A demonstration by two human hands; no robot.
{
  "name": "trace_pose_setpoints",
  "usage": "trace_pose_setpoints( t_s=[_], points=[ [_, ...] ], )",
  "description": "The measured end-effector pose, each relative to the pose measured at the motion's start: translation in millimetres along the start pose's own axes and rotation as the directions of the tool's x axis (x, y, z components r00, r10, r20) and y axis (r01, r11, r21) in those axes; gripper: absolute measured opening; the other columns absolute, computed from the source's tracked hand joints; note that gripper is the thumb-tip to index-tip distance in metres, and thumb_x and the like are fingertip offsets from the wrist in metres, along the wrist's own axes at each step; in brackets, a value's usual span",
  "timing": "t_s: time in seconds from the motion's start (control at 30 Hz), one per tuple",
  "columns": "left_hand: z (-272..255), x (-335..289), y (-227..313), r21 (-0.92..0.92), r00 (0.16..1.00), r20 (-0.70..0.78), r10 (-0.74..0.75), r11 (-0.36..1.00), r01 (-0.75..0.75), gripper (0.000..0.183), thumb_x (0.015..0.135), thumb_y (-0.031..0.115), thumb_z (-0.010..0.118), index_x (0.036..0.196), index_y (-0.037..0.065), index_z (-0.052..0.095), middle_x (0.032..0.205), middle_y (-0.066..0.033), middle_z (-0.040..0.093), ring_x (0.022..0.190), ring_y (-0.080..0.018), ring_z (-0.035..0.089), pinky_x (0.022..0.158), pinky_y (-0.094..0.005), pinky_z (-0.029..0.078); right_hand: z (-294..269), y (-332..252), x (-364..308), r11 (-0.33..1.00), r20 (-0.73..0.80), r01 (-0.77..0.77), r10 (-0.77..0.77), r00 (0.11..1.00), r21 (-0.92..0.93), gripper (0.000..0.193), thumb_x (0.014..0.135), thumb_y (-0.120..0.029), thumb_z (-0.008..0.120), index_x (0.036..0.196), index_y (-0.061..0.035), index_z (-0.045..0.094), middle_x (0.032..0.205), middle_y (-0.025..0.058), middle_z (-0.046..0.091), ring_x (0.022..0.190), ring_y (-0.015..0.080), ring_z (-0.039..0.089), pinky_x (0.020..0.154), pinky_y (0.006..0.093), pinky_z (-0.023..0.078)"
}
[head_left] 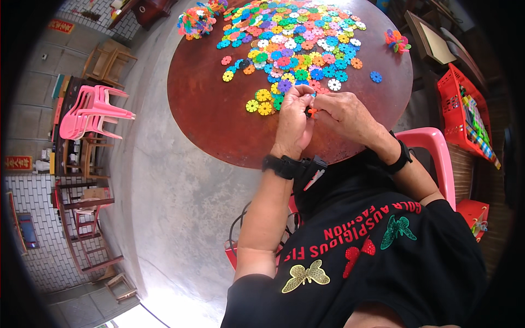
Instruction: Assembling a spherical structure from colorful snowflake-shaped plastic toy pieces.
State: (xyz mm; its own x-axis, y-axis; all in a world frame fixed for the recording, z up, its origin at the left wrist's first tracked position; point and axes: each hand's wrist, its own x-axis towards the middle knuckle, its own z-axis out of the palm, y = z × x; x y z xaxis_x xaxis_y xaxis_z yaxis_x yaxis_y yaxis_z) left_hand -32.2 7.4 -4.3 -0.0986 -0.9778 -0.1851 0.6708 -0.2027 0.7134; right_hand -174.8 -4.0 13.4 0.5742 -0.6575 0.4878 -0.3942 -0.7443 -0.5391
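Observation:
Both hands meet over the near edge of the round brown table (210, 112). My left hand (294, 117) is closed, pinching a small cluster of interlocking plastic discs, mostly hidden by the fingers. An orange-red disc (311, 111) shows between the palms, with a bit of blue at the fingertips. My right hand (345, 112) closes on the same cluster from the right; which disc it grips is hidden. Just beyond the fingers lie a purple disc (284, 86) and several yellow discs (264, 108). A white disc (334, 85) sits beyond the right hand.
Many coloured discs (290, 38) cover the table's far half. Joined-disc balls stand at the far left (196, 23) and right (397, 41). A pink chair (432, 145) and a red crate (456, 104) are at the right. Pink stools (90, 112) stand across the floor, left.

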Motion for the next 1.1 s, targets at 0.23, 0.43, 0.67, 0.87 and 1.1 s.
trace_pose_setpoints(
  t_s=[0.23,0.43,0.67,0.87,1.1],
  points=[
    [-1,4,-8,-0.016,0.999,0.032,0.036,0.999,-0.035,0.013,0.091,0.0,0.04,0.095,0.006,0.051,0.084,-0.0021,0.052,0.076,-0.0094,0.049,0.069,-0.0234,0.043,0,0,3,0.999,0.037,0.011,-0.01,0.999,-0.041,0.011,0.081,-0.012,0.057,0.08,-0.0016,0.053,0.072,0.0164,0.058,0.073,0.0342,0.059,0.063,0.0439,0.045],
    [0,2,-10,0.163,0.992,0.013,0.124,0.979,-0.124,0.009,0.093,0.008,0.043,0.098,0.007,0.051,0.088,-0.0026,0.054,0.079,-0.0091,0.05,0.071,-0.024,0.044,-2,12,3,1.0,0.036,0.009,-0.009,0.999,0.014,0.01,0.08,-0.011,0.058,0.081,-0.002,0.055,0.075,0.0159,0.059,0.075,0.0346,0.06,0.065,0.0445,0.045],
    [-3,-10,0,0.491,0.993,0.104,0.049,0.866,-0.094,0.028,0.098,0.034,0.045,0.101,0.008,0.056,0.084,-0.0021,0.057,0.069,-0.0073,0.054,0.056,-0.0216,0.044,-22,21,3,0.998,0.113,-0.014,0.02,0.993,-0.057,0.01,0.079,-0.012,0.058,0.08,-0.0027,0.054,0.076,0.0156,0.06,0.076,0.0362,0.059,0.064,0.0451,0.045],
    [-4,-1,1,0.548,0.995,0.03,-0.1,0.834,0.067,0.02,0.098,0.027,0.047,0.096,0.009,0.056,0.074,0.0012,0.057,0.06,-0.005,0.052,0.053,-0.0195,0.042,-30,20,8,0.994,0.113,-0.023,0.034,0.993,-0.104,0.012,0.079,-0.013,0.057,0.077,-0.0016,0.053,0.071,0.0163,0.057,0.071,0.0362,0.057,0.061,0.0441,0.044],
    [-7,5,-2,0.495,0.99,0.036,-0.133,0.863,0.098,0.013,0.097,0.016,0.043,0.1,0.009,0.054,0.077,-0.0009,0.058,0.062,-0.0071,0.054,0.055,-0.0212,0.045,-28,25,9,0.996,0.088,-0.052,0.059,0.994,-0.075,0.014,0.077,-0.014,0.06,0.076,-0.0018,0.052,0.071,0.0154,0.057,0.07,0.0356,0.057,0.06,0.043,0.044]
  ],
)
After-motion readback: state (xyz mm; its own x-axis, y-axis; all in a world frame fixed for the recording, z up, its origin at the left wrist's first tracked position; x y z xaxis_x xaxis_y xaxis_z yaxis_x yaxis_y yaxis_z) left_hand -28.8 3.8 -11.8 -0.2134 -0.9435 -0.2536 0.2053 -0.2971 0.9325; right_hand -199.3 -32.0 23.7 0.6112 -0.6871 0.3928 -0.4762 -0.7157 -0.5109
